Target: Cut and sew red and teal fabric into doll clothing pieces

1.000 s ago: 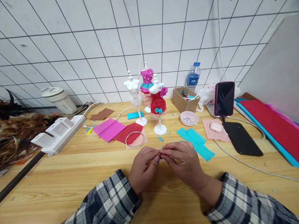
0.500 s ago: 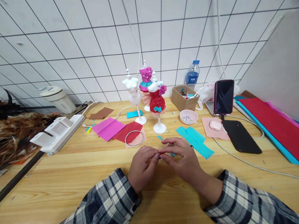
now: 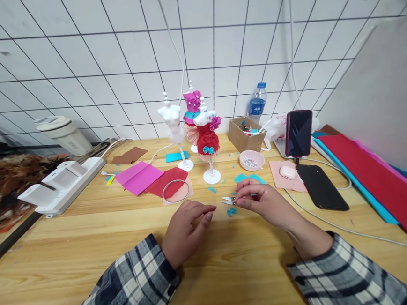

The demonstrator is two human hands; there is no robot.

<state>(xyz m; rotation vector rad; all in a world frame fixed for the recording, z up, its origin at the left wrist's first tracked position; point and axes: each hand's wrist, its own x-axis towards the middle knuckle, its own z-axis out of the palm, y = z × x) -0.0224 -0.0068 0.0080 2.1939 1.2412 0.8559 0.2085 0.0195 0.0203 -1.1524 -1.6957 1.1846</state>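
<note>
My right hand (image 3: 258,199) is closed on small metal thread snips (image 3: 228,201), whose pointed blades face left. My left hand (image 3: 190,226) rests low over the wooden table, index finger stretched out and thumb a little apart; nothing shows between them. A tiny blue bow (image 3: 231,211) lies just below the snips. Blue paper (image 3: 249,178) is partly covered by my right hand. Behind the hands stands a small mannequin (image 3: 208,142) in a red dress with a blue bow, beside a bare white mannequin (image 3: 172,122).
Pink paper (image 3: 139,177), red paper (image 3: 163,183) and a metal ring (image 3: 176,191) lie left. A pink bowl (image 3: 252,160) of beads, a cardboard box (image 3: 246,135) and a propped phone (image 3: 298,133) stand right. A white power strip (image 3: 65,187) sits far left.
My hands, fingertips together before, have parted. The right hand has moved right and now holds the snips; the left has shifted left. The tiny bow now shows between them. The view has shifted slightly.
</note>
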